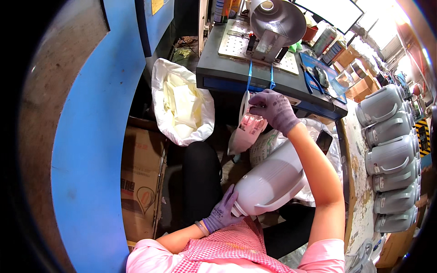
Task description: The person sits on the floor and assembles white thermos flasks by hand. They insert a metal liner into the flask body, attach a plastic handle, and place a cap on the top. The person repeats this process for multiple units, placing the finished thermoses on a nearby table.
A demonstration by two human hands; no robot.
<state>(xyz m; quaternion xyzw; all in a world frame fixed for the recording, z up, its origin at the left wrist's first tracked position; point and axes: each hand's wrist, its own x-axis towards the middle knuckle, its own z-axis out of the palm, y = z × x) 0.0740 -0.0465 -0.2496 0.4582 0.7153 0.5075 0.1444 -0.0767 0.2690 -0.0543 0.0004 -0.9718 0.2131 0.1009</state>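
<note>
First, locate the dark table (210,78) ahead, then the white sack (160,75) standing open near the left leg (199,182). Leave both clear of the working path.

Next, find the grey jug (268,175) lying tilted across the lap, with narrow end toward the purple-gloved left hand (222,211) and far end passing beneath the right forearm (321,177). Support the jug at that narrow end with the left grip, closed around the surface; judge this hold adequate for steadying, but probably prone to rolling under a side push. For better control, settle the body of the jug firmly and turn the handle (287,200) away from the reaching arm.

Then find the pink-and-white label pack (249,132) hanging below the table edge, just by the right hand (275,110). Observe the right grip: raised, with fingers curled near the top of the pack. Cannot tell from this angle whether pinching a piece or merely touching. For a clean draw, use thumb and fingertips only, pulling gently without swinging the pack.

Last, check the blue straps (250,75) running down past the table edge above the pack. Avoid straining either one.
</note>
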